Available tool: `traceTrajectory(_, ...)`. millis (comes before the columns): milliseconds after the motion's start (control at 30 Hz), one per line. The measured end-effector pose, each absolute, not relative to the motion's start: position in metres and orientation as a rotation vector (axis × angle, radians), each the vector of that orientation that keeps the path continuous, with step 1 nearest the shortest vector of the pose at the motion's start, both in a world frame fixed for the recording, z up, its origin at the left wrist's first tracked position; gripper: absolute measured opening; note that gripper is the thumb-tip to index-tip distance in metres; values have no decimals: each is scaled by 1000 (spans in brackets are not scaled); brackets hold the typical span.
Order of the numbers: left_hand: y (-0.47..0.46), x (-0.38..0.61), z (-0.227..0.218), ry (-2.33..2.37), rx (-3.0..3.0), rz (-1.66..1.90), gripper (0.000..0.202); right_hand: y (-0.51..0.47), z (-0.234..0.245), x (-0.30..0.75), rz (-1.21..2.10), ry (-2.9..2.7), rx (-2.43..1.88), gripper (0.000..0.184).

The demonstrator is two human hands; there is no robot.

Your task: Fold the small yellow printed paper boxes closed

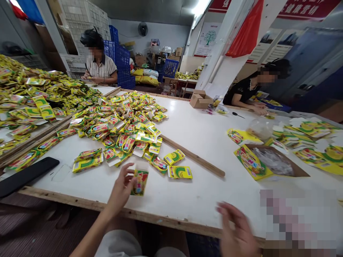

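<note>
White fills the middle of the frame: a broad tabletop (193, 125) edged in worn wood, its lower right corner hidden under coarse pixels. Yellow cartons form a large heap (40, 91) at upper left, cut off by the frame's edge, and a second heap (118, 123) left of centre, overlapping so closely that many show only a corner. At upper left sits a person in a striped shirt (104, 69); at upper right, another in black (242, 87) leans over the table, and what lies at that person's fingers is too small to make out. An opened box (253, 164) at right holds crumpled clear plastic, its contents unreadable. A wooden strip (194, 155) slants from the near heap, its far end buried. At the lower edge, the right hand (237, 226) is motion-blurred and cut off at the wrist, fingers loosely spread around nothing visible. Below the near heap, the left hand (123, 185) pinches a small carton (140, 181) by its left side; its print is smeared, its pale top flap raised.
</note>
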State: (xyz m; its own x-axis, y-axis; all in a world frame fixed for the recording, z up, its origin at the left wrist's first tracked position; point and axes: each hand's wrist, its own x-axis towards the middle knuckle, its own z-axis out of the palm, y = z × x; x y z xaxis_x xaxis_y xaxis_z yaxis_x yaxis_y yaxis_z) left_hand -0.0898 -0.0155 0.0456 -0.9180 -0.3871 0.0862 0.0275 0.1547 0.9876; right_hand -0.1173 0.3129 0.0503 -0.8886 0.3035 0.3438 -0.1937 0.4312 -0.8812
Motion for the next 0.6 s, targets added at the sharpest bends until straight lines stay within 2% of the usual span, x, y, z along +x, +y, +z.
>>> traceTrajectory(133, 30, -92, 37, -2081, 147, -2150, 38, 222, 31, -126, 1966, -2360, 291, 34)
traceTrajectory(233, 38, -91, 32, -2122, 98, -2233, 30, 194, 24, -134, 2155, -2365, 431, 33)
traceTrajectory(433, 27, -99, 32, -2208, 54, -2040, 20, 190, 30, -148, 2154, -2431, 631, 29)
traceTrajectory(600, 31, -104, 30, -2040, 30, -2117, 24, 183, 32, -151, 2133, -2341, 535, 25)
